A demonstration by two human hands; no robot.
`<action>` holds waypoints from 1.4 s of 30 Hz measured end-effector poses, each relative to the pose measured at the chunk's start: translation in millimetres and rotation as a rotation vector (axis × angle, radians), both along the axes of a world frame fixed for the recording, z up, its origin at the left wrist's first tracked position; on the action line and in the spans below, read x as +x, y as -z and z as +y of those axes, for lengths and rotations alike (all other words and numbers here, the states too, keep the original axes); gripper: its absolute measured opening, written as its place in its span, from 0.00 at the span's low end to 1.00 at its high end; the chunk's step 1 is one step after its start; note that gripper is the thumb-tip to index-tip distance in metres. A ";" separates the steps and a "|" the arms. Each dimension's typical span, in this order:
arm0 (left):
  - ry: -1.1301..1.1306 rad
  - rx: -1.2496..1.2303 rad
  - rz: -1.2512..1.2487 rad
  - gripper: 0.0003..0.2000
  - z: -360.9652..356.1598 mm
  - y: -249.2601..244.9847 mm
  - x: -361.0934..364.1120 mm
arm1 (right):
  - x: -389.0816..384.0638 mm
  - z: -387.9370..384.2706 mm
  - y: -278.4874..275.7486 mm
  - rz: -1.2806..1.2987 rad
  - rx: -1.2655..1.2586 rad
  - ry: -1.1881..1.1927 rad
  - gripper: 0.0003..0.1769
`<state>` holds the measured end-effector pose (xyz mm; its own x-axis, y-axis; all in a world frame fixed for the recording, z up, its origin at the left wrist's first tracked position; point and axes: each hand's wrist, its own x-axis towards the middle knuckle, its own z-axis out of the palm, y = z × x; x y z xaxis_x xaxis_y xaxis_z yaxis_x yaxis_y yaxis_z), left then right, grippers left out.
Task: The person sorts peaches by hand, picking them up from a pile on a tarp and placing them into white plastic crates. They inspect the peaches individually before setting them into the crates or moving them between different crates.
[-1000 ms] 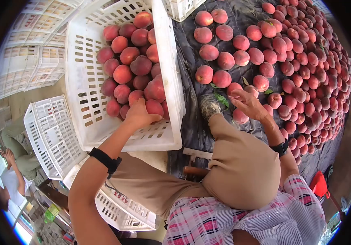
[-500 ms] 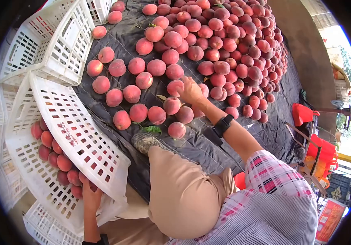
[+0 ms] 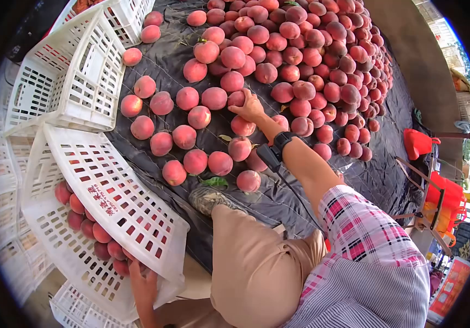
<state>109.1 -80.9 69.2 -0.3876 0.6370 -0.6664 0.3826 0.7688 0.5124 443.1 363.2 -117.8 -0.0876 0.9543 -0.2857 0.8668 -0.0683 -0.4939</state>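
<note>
Right hand (image 3: 252, 107) is nearer, touching a peach (image 3: 235, 99) just left of it, can't tell if gripped, while left hand (image 3: 144, 286) sits inside the crate (image 3: 103, 202), grip hidden.

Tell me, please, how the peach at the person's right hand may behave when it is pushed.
The peach looks round, so it would probably roll. The wrinkled dark sheet beneath might slow it, and neighbouring peaches could stop it. Its skin looks matte, so the right hand should likely find little slip.
</note>
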 end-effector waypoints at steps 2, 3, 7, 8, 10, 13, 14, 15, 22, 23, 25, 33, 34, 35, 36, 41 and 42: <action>-0.038 -0.021 0.028 0.27 8.0 -12.6 8.5 | -8.2 2.1 -19.8 -0.026 -0.005 -0.023 0.48; -0.049 -0.025 0.035 0.27 6.4 -13.5 11.8 | -16.5 1.4 -33.4 -0.263 0.126 -0.192 0.43; -0.137 0.097 0.059 0.23 5.6 -17.9 25.8 | -68.7 -17.7 -61.4 -0.040 0.580 -0.684 0.29; -0.156 0.092 0.033 0.22 5.4 -18.3 26.0 | -78.2 -20.8 -44.6 -0.076 0.602 -0.885 0.25; -0.233 0.139 0.008 0.20 8.9 -19.1 27.8 | -100.2 -34.0 -28.7 -0.323 0.566 -1.088 0.20; -0.221 0.154 0.073 0.19 3.6 -21.8 26.3 | -115.3 -35.2 -5.9 -0.597 0.589 -1.183 0.16; -0.238 0.149 0.077 0.19 2.4 -23.4 26.0 | -116.0 -31.7 -3.2 -0.572 0.584 -1.187 0.17; -0.257 0.166 0.065 0.18 2.6 -26.9 25.8 | -116.8 -25.4 -1.3 -0.540 0.532 -1.201 0.21; -0.424 0.385 0.047 0.19 13.9 -47.0 21.1 | -91.0 -52.7 -84.4 0.660 -0.529 -0.464 0.33; -0.436 0.389 0.055 0.19 20.5 -51.9 21.8 | -95.6 -62.3 -106.5 0.903 -0.791 -0.366 0.34; -0.446 0.526 0.018 0.20 37.5 -67.9 28.9 | -108.7 -82.0 -147.8 1.181 -1.194 -0.260 0.37; -0.300 0.936 -0.073 0.39 86.7 -99.0 54.3 | -190.0 -172.6 -273.0 1.063 -1.326 -0.811 0.36; -0.394 0.886 -0.195 0.39 77.8 -103.4 44.5 | -193.6 -176.5 -277.2 0.993 -1.143 -1.004 0.37; -0.499 0.833 -0.313 0.39 63.5 -107.0 34.0 | -198.6 -180.9 -275.5 0.925 -0.954 -1.184 0.37; -0.586 0.806 -0.305 0.38 52.2 -103.9 23.6 | -197.5 -174.7 -274.0 0.929 -0.956 -1.132 0.36; -0.653 0.344 -0.085 0.37 -6.6 -62.7 -51.0 | -169.8 -146.4 -222.9 0.922 -0.817 -0.804 0.29; -0.617 0.227 -0.090 0.36 -13.2 -50.0 -56.7 | -163.6 -146.9 -214.8 0.919 -0.820 -0.800 0.29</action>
